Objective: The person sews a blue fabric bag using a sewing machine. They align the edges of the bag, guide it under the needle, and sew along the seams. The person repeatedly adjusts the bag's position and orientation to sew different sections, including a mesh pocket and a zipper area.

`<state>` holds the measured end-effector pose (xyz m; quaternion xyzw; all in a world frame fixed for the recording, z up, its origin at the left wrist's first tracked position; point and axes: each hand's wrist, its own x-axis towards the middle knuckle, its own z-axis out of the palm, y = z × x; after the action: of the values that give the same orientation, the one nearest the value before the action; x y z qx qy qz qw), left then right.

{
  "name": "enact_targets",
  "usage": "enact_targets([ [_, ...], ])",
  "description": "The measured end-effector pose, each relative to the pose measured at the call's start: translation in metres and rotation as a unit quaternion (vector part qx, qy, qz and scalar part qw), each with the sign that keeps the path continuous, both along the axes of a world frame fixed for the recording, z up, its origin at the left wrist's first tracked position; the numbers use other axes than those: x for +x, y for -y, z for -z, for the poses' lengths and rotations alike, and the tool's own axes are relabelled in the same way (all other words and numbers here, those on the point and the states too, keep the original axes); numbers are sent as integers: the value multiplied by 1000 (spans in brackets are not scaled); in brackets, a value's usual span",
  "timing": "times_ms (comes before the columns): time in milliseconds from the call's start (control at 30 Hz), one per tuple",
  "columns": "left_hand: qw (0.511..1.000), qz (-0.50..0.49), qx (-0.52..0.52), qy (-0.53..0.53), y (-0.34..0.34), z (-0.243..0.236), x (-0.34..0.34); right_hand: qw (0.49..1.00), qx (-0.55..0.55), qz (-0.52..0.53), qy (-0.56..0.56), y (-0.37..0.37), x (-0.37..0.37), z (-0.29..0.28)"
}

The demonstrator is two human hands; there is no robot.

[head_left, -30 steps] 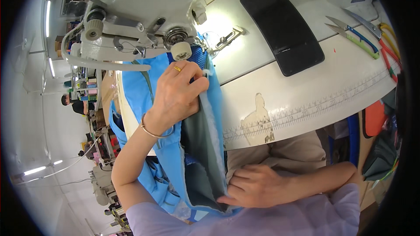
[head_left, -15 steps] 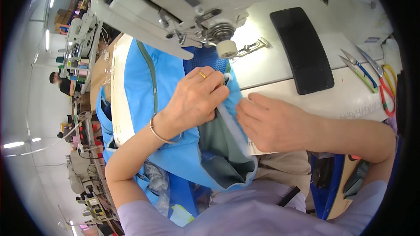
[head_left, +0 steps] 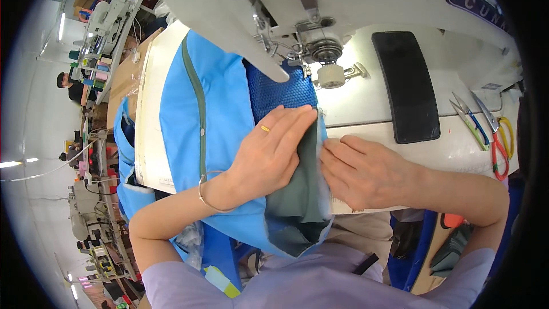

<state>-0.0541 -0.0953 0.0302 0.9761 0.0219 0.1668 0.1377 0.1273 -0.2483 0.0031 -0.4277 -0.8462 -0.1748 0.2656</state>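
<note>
A bright blue fabric piece (head_left: 180, 109) with a dark green stripe lies on the sewing table, partly folded. Its blue mesh panel (head_left: 280, 92) reaches under the sewing machine's needle area. My left hand (head_left: 269, 151) lies flat over the mesh and the grey-green lining (head_left: 294, 203), fingers stretched together toward the needle. At the piece's right edge, my right hand (head_left: 366, 171) has its fingers bent and pressed together on the pale seam edge. The fingertips' exact grip there is partly hidden.
The sewing machine (head_left: 394, 0) overhangs the work. To the right, a dark curved panel (head_left: 406, 86) lies on the machine bed, with thread snips (head_left: 472, 123) and scissors (head_left: 496, 137) beyond it. More blue fabric (head_left: 127, 160) hangs at left. Another person is in the left background.
My left hand has gone from a closed grip on the edge to lying flat on the fabric. The lining is turned up flatter along the seam. The whole view has shifted slightly.
</note>
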Motion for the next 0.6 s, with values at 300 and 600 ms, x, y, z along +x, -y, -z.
enact_targets([
  [300, 994, 95, 39, -23, -46, 3, -7, 1000, -15, -5, 14, -8, -11, 2],
  [600, 999, 54, -9, 1, -36, 2, -3, 999, -44, -2, -17, -6, -13, -3],
])
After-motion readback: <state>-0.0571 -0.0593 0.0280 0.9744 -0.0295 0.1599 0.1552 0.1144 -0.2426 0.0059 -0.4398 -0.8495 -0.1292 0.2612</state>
